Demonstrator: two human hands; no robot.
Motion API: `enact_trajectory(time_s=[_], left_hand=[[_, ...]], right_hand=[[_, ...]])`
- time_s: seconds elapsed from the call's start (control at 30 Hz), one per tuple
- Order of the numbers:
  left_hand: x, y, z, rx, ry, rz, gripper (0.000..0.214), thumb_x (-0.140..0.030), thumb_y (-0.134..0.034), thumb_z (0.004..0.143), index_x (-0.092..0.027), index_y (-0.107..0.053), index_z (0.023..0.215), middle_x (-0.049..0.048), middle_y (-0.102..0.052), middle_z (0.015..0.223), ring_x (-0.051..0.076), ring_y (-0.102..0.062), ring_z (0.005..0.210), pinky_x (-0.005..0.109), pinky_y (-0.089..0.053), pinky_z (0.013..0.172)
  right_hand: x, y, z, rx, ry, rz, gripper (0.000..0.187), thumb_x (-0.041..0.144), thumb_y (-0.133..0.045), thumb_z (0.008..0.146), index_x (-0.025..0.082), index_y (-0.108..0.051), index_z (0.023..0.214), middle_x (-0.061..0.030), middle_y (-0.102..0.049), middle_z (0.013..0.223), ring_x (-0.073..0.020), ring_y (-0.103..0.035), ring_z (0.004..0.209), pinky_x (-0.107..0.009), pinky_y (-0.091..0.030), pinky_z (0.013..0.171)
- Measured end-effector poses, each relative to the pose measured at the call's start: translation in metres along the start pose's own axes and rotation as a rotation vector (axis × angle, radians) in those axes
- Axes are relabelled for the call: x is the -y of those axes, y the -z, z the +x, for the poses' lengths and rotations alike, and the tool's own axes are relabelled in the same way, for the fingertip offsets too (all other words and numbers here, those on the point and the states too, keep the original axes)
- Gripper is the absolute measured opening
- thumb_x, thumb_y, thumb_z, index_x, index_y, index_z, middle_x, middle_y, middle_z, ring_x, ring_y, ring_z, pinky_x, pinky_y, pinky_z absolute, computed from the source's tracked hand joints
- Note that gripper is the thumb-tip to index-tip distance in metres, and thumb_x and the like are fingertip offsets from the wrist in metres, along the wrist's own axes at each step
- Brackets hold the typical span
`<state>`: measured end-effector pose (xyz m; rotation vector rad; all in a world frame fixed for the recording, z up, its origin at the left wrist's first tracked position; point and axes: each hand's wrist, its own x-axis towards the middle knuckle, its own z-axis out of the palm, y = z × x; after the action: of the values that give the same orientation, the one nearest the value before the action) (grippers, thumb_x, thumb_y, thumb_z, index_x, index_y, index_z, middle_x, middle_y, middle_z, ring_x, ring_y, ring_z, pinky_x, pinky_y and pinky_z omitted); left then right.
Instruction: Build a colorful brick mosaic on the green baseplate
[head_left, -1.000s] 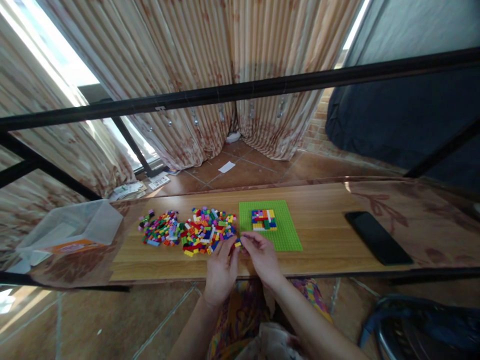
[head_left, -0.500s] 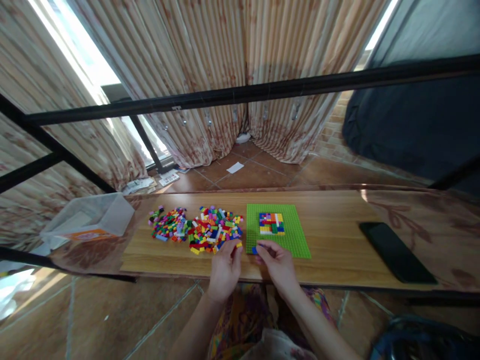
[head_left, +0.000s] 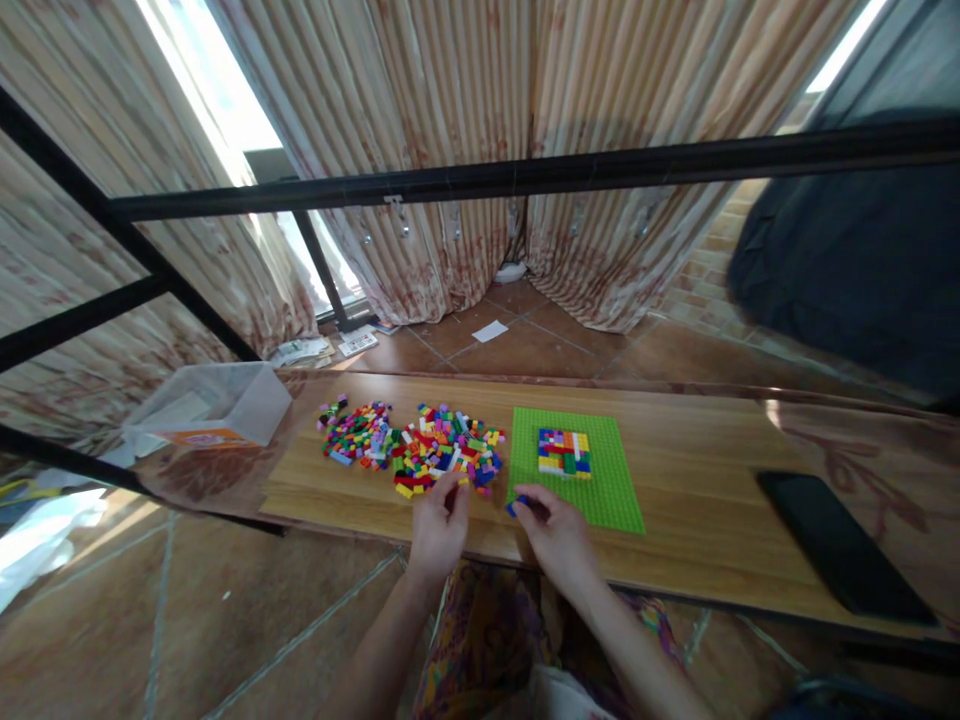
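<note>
listing what lies on the long wooden bench (head_left: 697,470), item by item.

item: right hand (head_left: 559,535), at the near left corner of the flat green studded baseplate (head_left: 600,495). its fingers (head_left: 534,507) are pinched narrow on a small blue plastic brick (head_left: 513,507), which sits at the plate's edge, low enough that it seems to touch the studs; whether it is pressed home cannot be told. the grip is fingertip only, fitting so small a piece.

item: left hand (head_left: 439,530), just beside the loose pile of small multicoloured plastic bricks (head_left: 448,462). fingers curled and close together at the pile's near edge; whether they hold a piece cannot be told. it rests within easy reach of the supply.

item: second, smaller heap of mixed coloured bricks (head_left: 356,440), left of the first and nearly touching it, kept on the left hand's side.

item: low block of joined coloured bricks (head_left: 564,452), rectangular, seated on the baseplate toward its far middle, well apart from the blue brick.

item: translucent white plastic box (head_left: 214,405), on the bench's far left end, near the heaps, apparently their container.

item: black flat phone (head_left: 844,545), face up at the right end, set well apart from the working area.
</note>
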<state>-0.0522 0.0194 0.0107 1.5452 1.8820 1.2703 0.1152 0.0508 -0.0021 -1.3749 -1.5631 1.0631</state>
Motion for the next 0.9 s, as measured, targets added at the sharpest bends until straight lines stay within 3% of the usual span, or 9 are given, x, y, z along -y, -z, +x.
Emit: enact_trajectory(time_s=[0.13,0.23,0.37,0.53,0.73,0.9], left_hand=[[0.002,0.006,0.018,0.006,-0.065,0.166,0.023,-0.026,-0.047,0.09,-0.018,-0.067,0.099,0.0046,-0.072,0.09,0.016,-0.066,0.079,0.025,-0.05,0.073],[0.003,0.007,0.03,0.049,-0.066,0.327,0.023,-0.023,-0.047,0.091,-0.019,-0.067,0.102,0.0058,-0.072,0.096,0.017,-0.066,0.083,0.027,-0.049,0.077],[0.004,0.007,0.037,0.118,-0.027,0.505,0.023,-0.026,-0.049,0.09,-0.02,-0.066,0.105,0.0062,-0.071,0.099,0.019,-0.066,0.086,0.029,-0.048,0.077],[0.011,0.006,0.037,0.126,-0.022,0.541,0.025,-0.027,-0.053,0.089,-0.022,-0.063,0.111,0.0048,-0.07,0.098,0.018,-0.066,0.088,0.027,-0.048,0.077],[0.015,0.009,0.031,0.047,-0.072,0.454,0.029,-0.026,-0.058,0.086,-0.02,-0.061,0.114,0.0034,-0.069,0.089,0.015,-0.064,0.077,0.026,-0.049,0.074],[0.02,0.024,0.013,-0.12,-0.097,0.398,0.029,-0.025,-0.055,0.088,-0.018,-0.06,0.115,0.0055,-0.066,0.09,0.016,-0.063,0.078,0.026,-0.051,0.071]], right_hand=[[0.017,-0.019,0.019,0.072,0.137,-0.164,0.024,0.022,-0.055,0.082,0.02,-0.069,0.102,-0.0065,-0.072,0.101,-0.0209,-0.066,0.091,-0.037,-0.049,0.085],[0.021,-0.026,0.033,0.1,0.158,-0.251,0.024,0.017,-0.055,0.081,0.019,-0.068,0.101,-0.0072,-0.072,0.101,-0.0209,-0.066,0.095,-0.035,-0.048,0.088],[0.017,-0.027,0.043,0.101,0.161,-0.346,0.024,0.014,-0.057,0.079,0.019,-0.069,0.099,-0.0071,-0.072,0.097,-0.0211,-0.066,0.091,-0.034,-0.048,0.085],[0.009,-0.023,0.049,0.062,0.211,-0.391,0.023,0.015,-0.056,0.081,0.017,-0.068,0.101,-0.0089,-0.069,0.098,-0.0211,-0.064,0.087,-0.034,-0.048,0.082],[0.02,-0.035,0.069,0.088,0.327,-0.448,0.024,0.019,-0.052,0.085,0.017,-0.067,0.104,-0.008,-0.067,0.099,-0.0204,-0.062,0.091,-0.033,-0.047,0.084],[0.035,-0.052,0.089,0.18,0.295,-0.636,0.023,0.027,-0.057,0.085,0.019,-0.068,0.104,-0.0083,-0.064,0.102,-0.0214,-0.062,0.093,-0.032,-0.046,0.082]])
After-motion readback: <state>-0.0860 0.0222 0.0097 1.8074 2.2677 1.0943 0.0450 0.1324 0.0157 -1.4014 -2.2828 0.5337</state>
